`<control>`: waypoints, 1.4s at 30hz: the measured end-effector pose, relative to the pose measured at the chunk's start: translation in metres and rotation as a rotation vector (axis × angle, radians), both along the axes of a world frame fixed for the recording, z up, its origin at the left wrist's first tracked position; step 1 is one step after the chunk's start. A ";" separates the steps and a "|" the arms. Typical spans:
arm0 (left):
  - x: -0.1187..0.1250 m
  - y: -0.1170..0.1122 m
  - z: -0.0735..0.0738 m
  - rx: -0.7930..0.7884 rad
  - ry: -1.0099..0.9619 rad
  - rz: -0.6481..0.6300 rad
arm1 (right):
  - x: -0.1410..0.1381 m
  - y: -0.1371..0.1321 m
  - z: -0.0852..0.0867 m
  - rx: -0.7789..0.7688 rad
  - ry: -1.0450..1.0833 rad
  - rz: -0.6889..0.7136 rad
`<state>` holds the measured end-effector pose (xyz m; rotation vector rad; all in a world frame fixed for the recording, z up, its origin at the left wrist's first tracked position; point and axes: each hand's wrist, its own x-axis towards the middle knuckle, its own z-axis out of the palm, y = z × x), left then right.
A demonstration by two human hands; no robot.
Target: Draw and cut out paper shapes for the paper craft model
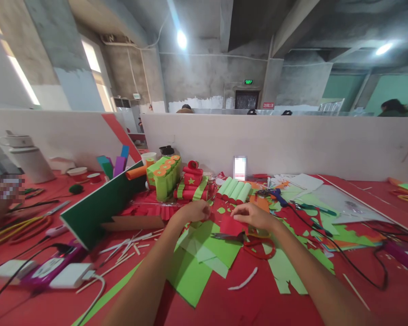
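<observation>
My left hand (pixel 197 211) is curled over the middle of the table, its fingertips pressed together. Whatever they hold, if anything, is too small to make out. Across from it, my right hand (pixel 250 213) pinches a piece of red paper (pixel 230 225). Scissors with red and yellow handles (pixel 259 249) lie just below that hand, their blades over green paper sheets (pixel 190 276). Small green cut-outs (pixel 221 210) rest on the red tabletop between my hands. Behind them stand pale green paper rolls (pixel 234 190) in a row and a stacked red paper piece with a yellow star (pixel 191 181).
A dark green board (pixel 102 206) leans at the left beside a green-and-orange paper model (pixel 163 176). White sticks (pixel 132 246), a power strip (pixel 51 271) and a blue glue gun (pixel 276 195) with its cord lie around. A phone (pixel 240 168) stands against the white partition (pixel 279 140). Another person's hand (pixel 2 203) is far left.
</observation>
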<state>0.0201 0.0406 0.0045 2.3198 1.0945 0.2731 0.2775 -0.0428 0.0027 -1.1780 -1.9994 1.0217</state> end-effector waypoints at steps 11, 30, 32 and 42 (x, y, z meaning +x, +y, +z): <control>0.026 -0.022 0.014 -0.154 -0.174 -0.429 | -0.017 -0.006 -0.001 0.048 0.047 0.039; 0.007 -0.017 0.010 -0.426 0.166 -0.225 | -0.009 -0.022 0.010 0.250 -0.640 0.155; 0.007 -0.017 0.010 -0.419 0.170 -0.226 | -0.007 -0.022 0.011 0.268 -0.666 0.147; 0.006 -0.013 0.006 -0.391 0.178 -0.236 | 0.025 -0.034 0.039 0.180 -0.587 -0.004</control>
